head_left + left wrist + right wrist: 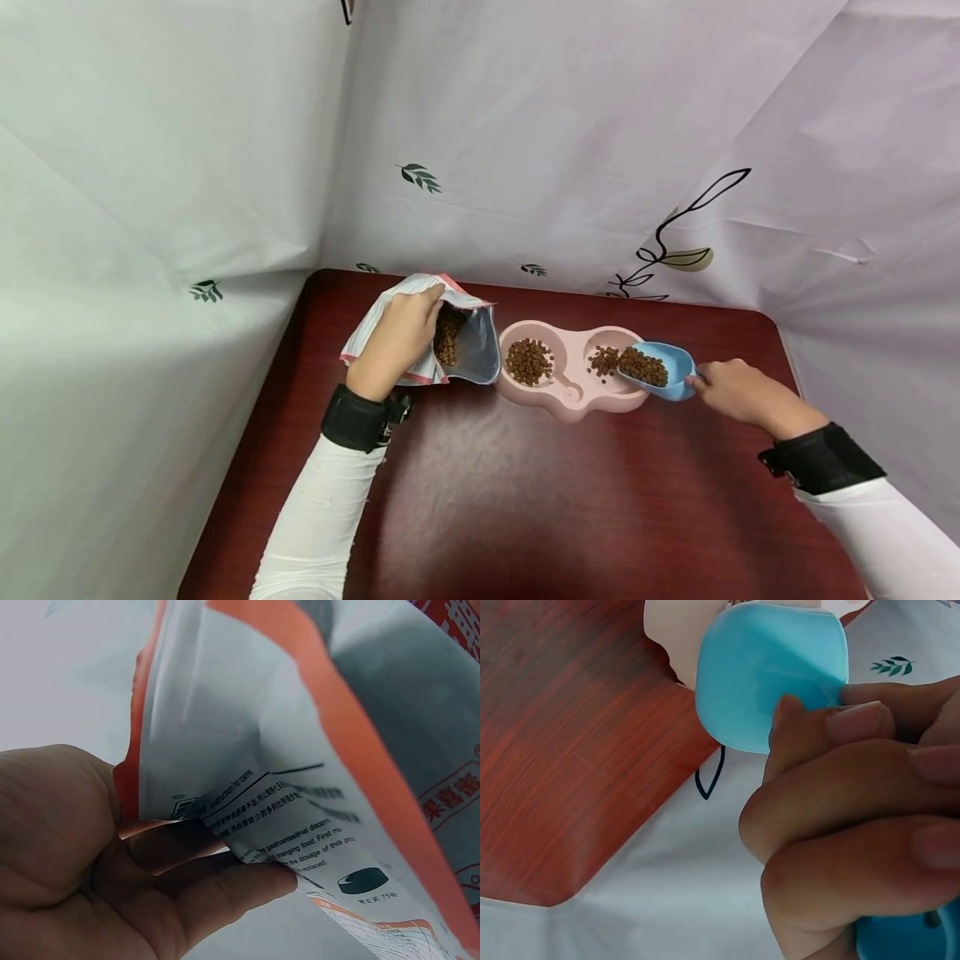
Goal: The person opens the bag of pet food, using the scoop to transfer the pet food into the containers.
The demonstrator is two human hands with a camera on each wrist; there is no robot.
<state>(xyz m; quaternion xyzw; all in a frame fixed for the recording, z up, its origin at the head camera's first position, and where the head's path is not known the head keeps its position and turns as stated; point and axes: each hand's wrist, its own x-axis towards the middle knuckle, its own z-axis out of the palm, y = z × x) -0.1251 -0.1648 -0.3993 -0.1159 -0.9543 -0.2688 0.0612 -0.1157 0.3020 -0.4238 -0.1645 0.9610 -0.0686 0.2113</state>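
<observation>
My right hand grips the handle of a blue scoop, its fingers curled round it in the right wrist view. Brown kibble fills the scoop, whose front lip is over the right bowl of a pink double pet bowl. Some kibble lies in that right bowl, and a larger heap lies in the left one. To the left, my left hand holds a white and orange pet food bag by its edge. The bag's mouth faces the bowls, with kibble visible inside.
Everything rests on or above a dark red wooden table. A white sheet with leaf prints hangs behind the table and along its sides. Black straps wrap both wrists.
</observation>
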